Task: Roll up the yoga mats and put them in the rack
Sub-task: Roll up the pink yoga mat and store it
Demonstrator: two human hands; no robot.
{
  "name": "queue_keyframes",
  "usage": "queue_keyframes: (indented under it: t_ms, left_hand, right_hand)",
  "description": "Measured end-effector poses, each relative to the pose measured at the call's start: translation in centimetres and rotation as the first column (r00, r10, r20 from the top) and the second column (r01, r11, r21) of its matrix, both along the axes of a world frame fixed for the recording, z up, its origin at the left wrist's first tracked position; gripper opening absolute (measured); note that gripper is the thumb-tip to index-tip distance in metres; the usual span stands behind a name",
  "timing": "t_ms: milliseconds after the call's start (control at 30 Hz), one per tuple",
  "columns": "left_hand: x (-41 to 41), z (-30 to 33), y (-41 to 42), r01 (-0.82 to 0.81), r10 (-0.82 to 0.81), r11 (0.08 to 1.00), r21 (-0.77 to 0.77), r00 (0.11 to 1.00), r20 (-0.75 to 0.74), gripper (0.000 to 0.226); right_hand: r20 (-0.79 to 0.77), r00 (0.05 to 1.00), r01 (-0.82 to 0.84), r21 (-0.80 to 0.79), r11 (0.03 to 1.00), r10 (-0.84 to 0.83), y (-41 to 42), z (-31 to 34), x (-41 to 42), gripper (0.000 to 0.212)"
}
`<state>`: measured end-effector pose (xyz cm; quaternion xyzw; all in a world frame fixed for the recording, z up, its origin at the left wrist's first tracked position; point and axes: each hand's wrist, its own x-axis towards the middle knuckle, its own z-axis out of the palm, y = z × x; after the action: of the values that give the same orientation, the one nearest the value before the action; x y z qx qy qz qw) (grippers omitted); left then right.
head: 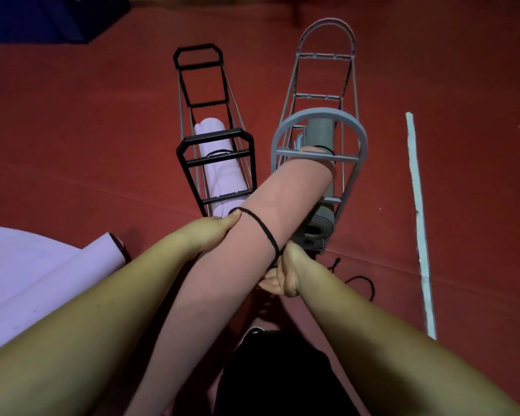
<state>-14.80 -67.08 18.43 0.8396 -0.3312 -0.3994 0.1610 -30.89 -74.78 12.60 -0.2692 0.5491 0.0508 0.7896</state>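
Observation:
A rolled pink yoga mat (pixel 252 232) slants up from my lap, its far end poking into the grey arched rack (pixel 318 139). My left hand (pixel 213 232) grips the roll's left side. A black cord (pixel 261 226) loops round the roll, and my right hand (pixel 285 274) pinches the cord at the roll's right underside. A rolled grey mat (pixel 318 130) lies inside the grey rack. The black rack (pixel 216 163) to the left holds a rolled lilac mat (pixel 219 172).
A partly rolled lilac mat (pixel 42 265) lies on the red floor at my left. A loose black cord (pixel 360 280) lies on the floor right of my hand. A white line (pixel 418 211) runs down the floor at right. Dark blue objects (pixel 42 19) stand at top left.

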Motion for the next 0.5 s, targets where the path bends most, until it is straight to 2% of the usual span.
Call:
queue_keyframes:
  t_ms: [100,167,267,333,400,500]
  left_hand:
    - [0.4,-1.1,-1.0,-0.033,0.025,0.996,-0.085,0.996,-0.089,0.067]
    - [0.5,-2.1,-1.6,-0.103,0.064,0.978,-0.181,0.976,-0.209,0.063]
    - [0.7,-3.3,-2.4,-0.212,0.1,0.949,-0.235,0.906,-0.411,0.042]
    - [0.5,-3.7,-2.7,-0.226,0.098,0.943,-0.243,0.889,-0.447,0.035]
    - [0.5,-4.8,-3.0,-0.215,0.097,0.946,-0.244,0.902,-0.422,0.05]
    - [0.0,-6.2,-3.2,-0.155,0.057,0.967,-0.201,0.905,-0.422,0.051]
  right_hand:
    - [-0.033,0.996,0.084,-0.054,0.995,-0.086,-1.8,-1.0,0.3,0.071]
    - [-0.031,0.982,0.183,-0.088,0.979,-0.187,-2.8,-1.8,0.4,0.082]
    - [0.04,0.93,0.367,-0.138,0.92,-0.365,-4.5,-2.6,0.5,0.081]
    - [0.094,0.888,0.46,-0.157,0.874,-0.45,-5.7,-2.8,0.4,0.077]
    - [0.152,0.847,0.53,-0.169,0.831,-0.509,-6.9,-3.2,0.2,0.072]
    - [0.203,0.804,0.593,-0.192,0.782,-0.559,-8.7,-3.3,0.0,0.068]
